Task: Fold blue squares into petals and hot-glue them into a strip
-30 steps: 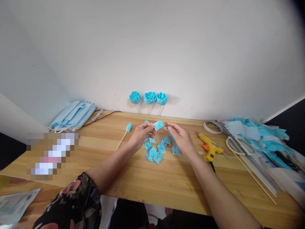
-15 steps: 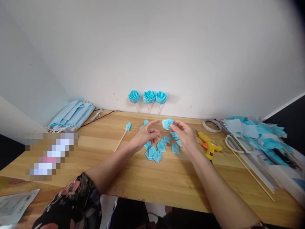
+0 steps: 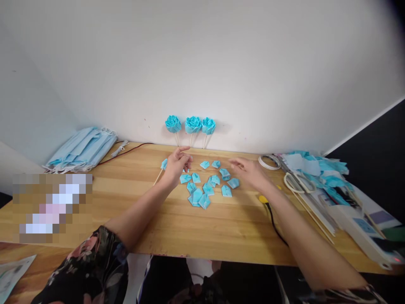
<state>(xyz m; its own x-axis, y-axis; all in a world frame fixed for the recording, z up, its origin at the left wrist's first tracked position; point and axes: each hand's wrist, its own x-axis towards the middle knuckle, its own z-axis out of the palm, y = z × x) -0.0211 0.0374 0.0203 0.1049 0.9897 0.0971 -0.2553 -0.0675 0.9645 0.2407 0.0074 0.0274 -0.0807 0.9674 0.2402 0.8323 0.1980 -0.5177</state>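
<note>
My left hand (image 3: pixel 179 165) hovers over the left side of the folded blue petals (image 3: pixel 196 196), with its index finger stretched out and nothing seen in its grip. Partly behind it lies a blue bud (image 3: pixel 164 164) on a thin wooden stick (image 3: pixel 157 177). To the right of the petals, my right hand (image 3: pixel 248 169) is held empty above the table, fingers extended and slightly blurred. One loose petal (image 3: pixel 233 183) lies just below its fingertips. Under my right forearm, the yellow glue gun (image 3: pixel 263 199) is mostly hidden.
Three blue flowers (image 3: pixel 193 124) on sticks lean against the wall. Face masks (image 3: pixel 82 147) are stacked at the left. On the right are white-handled scissors (image 3: pixel 294 184), a roll of tape (image 3: pixel 269 161), wooden sticks (image 3: pixel 311 214) and blue fabric scraps (image 3: pixel 325 169). A black cord (image 3: pixel 274 223) runs to the table's front edge.
The right hand has let go of the blue petal it held and is now empty. My left hand has moved left, toward the bud on the stick. The view has shifted slightly.
</note>
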